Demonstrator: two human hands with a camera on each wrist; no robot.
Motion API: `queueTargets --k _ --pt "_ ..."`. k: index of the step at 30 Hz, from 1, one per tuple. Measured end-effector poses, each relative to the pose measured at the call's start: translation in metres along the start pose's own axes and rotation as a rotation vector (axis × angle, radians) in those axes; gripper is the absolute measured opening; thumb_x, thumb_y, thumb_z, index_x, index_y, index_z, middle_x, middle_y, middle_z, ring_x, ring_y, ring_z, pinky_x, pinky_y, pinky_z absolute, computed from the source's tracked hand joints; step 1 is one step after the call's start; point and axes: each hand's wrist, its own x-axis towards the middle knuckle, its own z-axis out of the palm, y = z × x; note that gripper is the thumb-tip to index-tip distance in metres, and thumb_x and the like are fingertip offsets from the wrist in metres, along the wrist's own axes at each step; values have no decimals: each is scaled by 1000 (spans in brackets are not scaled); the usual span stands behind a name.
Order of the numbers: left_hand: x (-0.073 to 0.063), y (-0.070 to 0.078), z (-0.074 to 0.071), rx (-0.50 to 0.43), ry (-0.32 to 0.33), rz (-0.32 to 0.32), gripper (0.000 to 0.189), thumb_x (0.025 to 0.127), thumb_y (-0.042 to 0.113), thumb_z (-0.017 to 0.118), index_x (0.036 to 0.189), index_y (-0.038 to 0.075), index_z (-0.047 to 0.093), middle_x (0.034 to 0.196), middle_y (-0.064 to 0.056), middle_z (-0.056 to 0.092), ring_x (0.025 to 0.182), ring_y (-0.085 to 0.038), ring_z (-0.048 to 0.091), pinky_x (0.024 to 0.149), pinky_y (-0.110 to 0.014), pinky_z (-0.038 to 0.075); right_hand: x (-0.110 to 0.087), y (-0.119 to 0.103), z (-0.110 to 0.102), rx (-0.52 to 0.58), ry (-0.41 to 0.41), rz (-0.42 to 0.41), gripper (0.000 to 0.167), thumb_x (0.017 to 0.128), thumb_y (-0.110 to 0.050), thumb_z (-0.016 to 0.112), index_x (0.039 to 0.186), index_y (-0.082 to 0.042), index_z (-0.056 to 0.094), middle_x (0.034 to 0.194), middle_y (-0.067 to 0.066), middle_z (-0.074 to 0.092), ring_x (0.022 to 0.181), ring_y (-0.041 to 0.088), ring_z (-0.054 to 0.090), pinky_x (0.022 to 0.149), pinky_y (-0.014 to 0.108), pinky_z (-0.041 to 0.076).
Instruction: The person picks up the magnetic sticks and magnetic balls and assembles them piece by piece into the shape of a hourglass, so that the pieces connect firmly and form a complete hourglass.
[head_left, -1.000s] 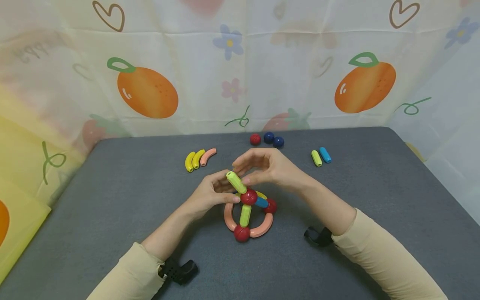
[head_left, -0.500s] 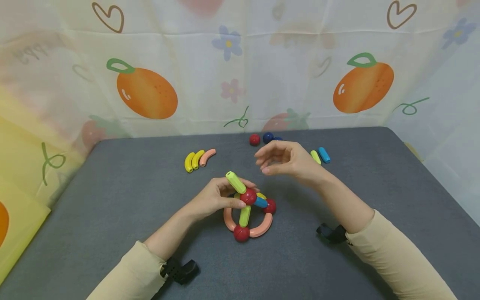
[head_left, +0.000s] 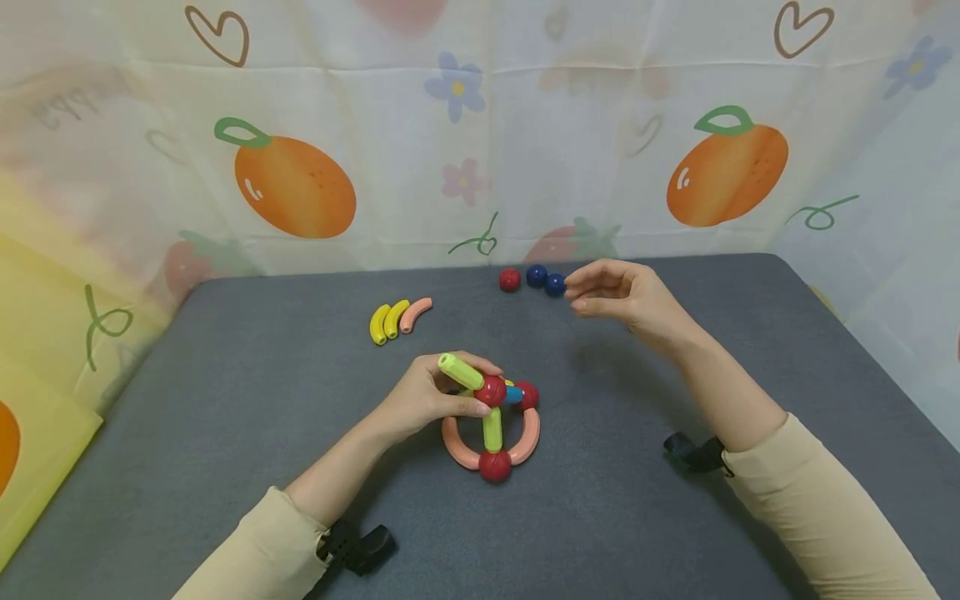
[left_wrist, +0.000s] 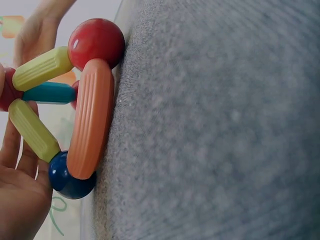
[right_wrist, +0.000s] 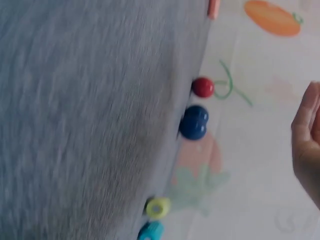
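My left hand [head_left: 416, 398] holds a magnetic ball-and-stick frame by its upper red ball [head_left: 491, 391], thumb in front and fingers behind. One light-green stick [head_left: 461, 372] slants up from that ball to the left; another green stick [head_left: 492, 431] runs down to a lower red ball [head_left: 495, 466]. Pink curved sticks [head_left: 529, 436] form the base. A dark-blue ball [left_wrist: 71, 176] joins the frame in the left wrist view, low on the tabletop. My right hand [head_left: 633, 302] hovers over the back right of the table, fingers loosely bent, nothing in them.
Two yellow curved sticks [head_left: 379, 324] and a pink one [head_left: 416, 315] lie at the back left. Near the far edge sit a loose red ball [head_left: 510, 279] and two blue balls [head_left: 555, 285]. A green stick [right_wrist: 158, 207] and a blue stick [right_wrist: 151, 231] show in the right wrist view.
My right hand has left the frame and moved right and toward the back, now covering the loose green and blue sticks. The frame has turned slightly, its upper green stick tipping lower left.
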Motion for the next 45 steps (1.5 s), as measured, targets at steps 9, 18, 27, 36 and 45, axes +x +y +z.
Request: queueTargets --k 9,18,27,36,45 --pt "0 0 0 -45 -21 -7 47 77 11 84 117 -4 64 102 11 71 91 -7 66 81 -23 57 -4 10 -37 34 174 102 28 93 -10 67 121 -8 63 108 -8 68 98 6 68 90 20 56" --pt "0 0 1 30 -2 -9 45 74 10 86 112 3 65 101 8 68 87 -7 64 77 -23 55 -8 23 -55 -485 231 327 44 97 -22 62 136 -2 51 138 19 54 120 24 57 107 45 48" --pt "0 0 1 34 -17 -3 47 73 12 87 113 3 64 96 9 69 86 -8 63 76 -22 55 -3 26 -50 -751 193 352 41 94 -17 65 131 0 56 134 25 58 121 42 55 94 53 49" --pt "-2 -3 -3 -55 -26 18 44 77 13 84 115 2 66 107 9 69 92 -7 65 81 -22 56 5 28 -41 -904 141 326 36 90 -8 67 124 1 62 125 27 62 110 42 60 79 44 55" --pt "-3 -6 -9 -250 -106 154 36 83 5 77 111 27 73 116 13 72 112 -6 64 88 -19 56 11 33 -32 -941 98 277 37 86 -1 66 122 4 62 122 27 64 113 42 60 92 53 52"
